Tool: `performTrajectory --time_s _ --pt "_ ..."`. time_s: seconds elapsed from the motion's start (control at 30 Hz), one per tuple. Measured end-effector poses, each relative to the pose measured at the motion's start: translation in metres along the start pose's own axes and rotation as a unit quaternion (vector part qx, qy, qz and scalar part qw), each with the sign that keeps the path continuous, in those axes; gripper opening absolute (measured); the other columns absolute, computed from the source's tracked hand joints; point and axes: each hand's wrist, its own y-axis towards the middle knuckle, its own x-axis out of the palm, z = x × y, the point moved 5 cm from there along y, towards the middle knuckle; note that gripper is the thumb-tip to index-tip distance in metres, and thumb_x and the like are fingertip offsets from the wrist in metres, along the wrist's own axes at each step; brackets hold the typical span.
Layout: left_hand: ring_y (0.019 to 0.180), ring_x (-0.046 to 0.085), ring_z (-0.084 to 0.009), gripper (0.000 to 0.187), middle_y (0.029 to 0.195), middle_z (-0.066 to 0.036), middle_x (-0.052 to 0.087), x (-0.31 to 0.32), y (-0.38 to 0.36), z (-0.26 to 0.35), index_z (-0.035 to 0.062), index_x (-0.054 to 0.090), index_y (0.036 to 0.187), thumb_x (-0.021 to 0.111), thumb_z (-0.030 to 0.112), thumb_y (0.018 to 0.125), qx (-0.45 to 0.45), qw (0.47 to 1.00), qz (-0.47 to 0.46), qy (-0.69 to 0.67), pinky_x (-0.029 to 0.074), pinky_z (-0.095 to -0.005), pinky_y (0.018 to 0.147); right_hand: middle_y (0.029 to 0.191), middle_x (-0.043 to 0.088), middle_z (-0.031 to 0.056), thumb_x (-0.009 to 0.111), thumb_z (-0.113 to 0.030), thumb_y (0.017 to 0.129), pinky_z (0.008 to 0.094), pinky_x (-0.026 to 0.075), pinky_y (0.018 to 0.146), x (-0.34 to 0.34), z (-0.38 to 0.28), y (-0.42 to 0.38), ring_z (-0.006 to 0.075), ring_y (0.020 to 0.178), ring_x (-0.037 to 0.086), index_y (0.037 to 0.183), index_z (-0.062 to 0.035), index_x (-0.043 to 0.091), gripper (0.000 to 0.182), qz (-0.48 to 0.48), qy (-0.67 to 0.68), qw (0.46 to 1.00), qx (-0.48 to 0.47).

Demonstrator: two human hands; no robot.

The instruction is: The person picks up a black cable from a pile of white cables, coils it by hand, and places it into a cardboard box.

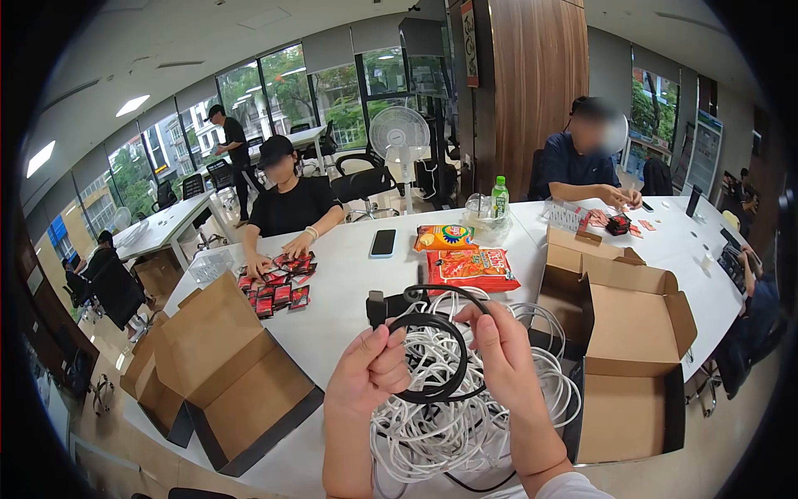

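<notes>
A black cable [461, 353] is looped into a coil between my two hands, above a heap of tangled white cables [432, 449]. My left hand [370, 370] is closed in a fist around the left side of the coil. At the upper right of the loop, my right hand [503, 345] pinches the same cable between thumb and fingers. A plug end [376, 298] sticks up just beyond my left hand. Some black cable also runs among the white strands, partly hidden by them.
Open cardboard boxes [249, 407] stand at left, and more boxes [632, 407] at right. Beyond the heap lie snack bags [474, 270], a phone [383, 243] and a green bottle [499, 198]. Across the table, one person handles red packets [274, 287]; another person [582, 158] works at right.
</notes>
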Motion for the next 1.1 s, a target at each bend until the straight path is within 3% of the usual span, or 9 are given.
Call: performTrajectory --time_s 0.07,0.2,0.33,0.57,0.67,0.77,0.8,0.93,1.1 --pt "0.041 0.02 -0.0038 0.024 0.054 0.009 0.022 0.0 0.0 -0.004 0.009 0.045 0.092 0.043 0.031 0.101 -0.016 1.0 -0.011 0.023 0.018 -0.0236 0.041 0.072 0.054 0.0021 0.041 -0.024 0.101 0.0217 0.041 0.059 0.004 -0.004 0.002 0.0092 0.064 0.052 0.103 0.0023 0.058 0.031 0.006 -0.028 0.998 -0.058" --pt "0.043 0.023 -0.0034 0.017 0.055 0.009 0.026 0.015 0.004 -0.014 0.0106 0.044 0.086 0.049 0.022 0.098 -0.025 0.993 0.057 0.102 0.019 -0.0231 0.043 0.065 0.052 0.0002 0.04 -0.027 0.101 0.0217 0.04 0.053 0.012 -0.006 -0.007 0.0062 0.057 0.048 0.103 0.002 0.061 0.035 -0.077 0.146 0.981 0.103" --pt "0.042 0.023 -0.0041 0.025 0.055 0.008 0.025 0.012 0.006 -0.022 0.0001 0.05 0.112 0.051 0.02 0.096 -0.014 0.988 0.037 0.148 0.021 -0.024 0.042 0.057 0.046 -0.0004 0.039 -0.028 0.102 0.0241 0.036 0.048 0.01 -0.003 -0.01 0.0061 0.051 0.04 0.092 0.0005 0.059 0.036 -0.066 0.114 0.98 0.149" --pt "0.049 0.03 -0.0006 0.014 0.061 0.008 0.039 0.014 0.001 -0.018 0.0075 0.049 0.087 0.062 0.006 0.082 0.047 0.928 0.082 0.361 0.024 -0.0197 0.046 0.054 0.039 0.0067 0.043 -0.02 0.1 0.0304 0.033 0.046 0.008 -0.016 -0.008 0.0126 0.05 0.035 0.075 0.0012 0.051 0.034 -0.062 0.031 0.995 0.076" --pt "0.052 0.038 -0.0011 0.013 0.062 0.004 0.047 0.028 0.006 -0.014 0.0051 0.051 0.089 0.06 0.001 0.08 0.105 0.855 0.185 0.473 0.029 -0.0199 0.047 0.05 0.043 -0.0001 0.04 -0.028 0.101 0.0256 0.034 0.042 0.008 -0.016 -0.008 0.0074 0.045 0.044 0.063 -0.0016 0.045 0.046 -0.047 0.012 0.997 0.053" --pt "0.058 0.049 -0.0035 0.012 0.066 -0.002 0.057 0.032 0.006 -0.016 0.0027 0.052 0.091 0.057 -0.001 0.082 0.179 0.765 0.243 0.569 0.038 -0.022 0.05 0.049 0.042 0.0032 0.043 -0.02 0.098 0.0275 0.033 0.043 0.008 -0.019 -0.009 0.0087 0.045 0.04 0.063 -0.0001 0.045 0.041 -0.045 -0.008 0.998 0.044" --pt "0.059 0.058 -0.0128 0.012 0.069 -0.009 0.061 0.04 0.006 -0.016 0.0007 0.052 0.092 0.054 -0.005 0.081 0.192 0.757 0.259 0.569 0.044 -0.0272 0.054 0.048 0.039 0.0057 0.045 -0.014 0.095 0.0294 0.032 0.043 0.008 -0.024 -0.008 0.0104 0.045 0.037 0.063 0.0007 0.046 0.035 -0.038 -0.013 0.998 0.048" --pt "0.062 0.059 -0.0346 0.013 0.069 -0.016 0.059 0.044 0.006 -0.014 0.0004 0.054 0.087 0.05 -0.006 0.077 0.208 0.621 0.297 0.695 0.046 -0.0376 0.059 0.049 0.04 0.0073 0.048 -0.009 0.091 0.0304 0.034 0.043 0.008 -0.021 -0.011 0.0113 0.044 0.038 0.066 0.0009 0.05 0.027 -0.016 0.005 0.999 0.038" --pt "0.074 0.053 -0.0329 0.003 0.08 -0.016 0.051 0.056 0.008 -0.01 -0.0025 0.05 0.081 0.052 -0.003 0.078 0.283 0.479 0.265 0.788 0.042 -0.0398 0.063 0.052 0.046 0.0136 0.051 -0.01 0.091 0.034 0.036 0.043 0.002 -0.025 -0.008 0.025 0.042 0.043 0.068 0.0005 0.054 0.026 0.0 -0.024 0.999 -0.029"
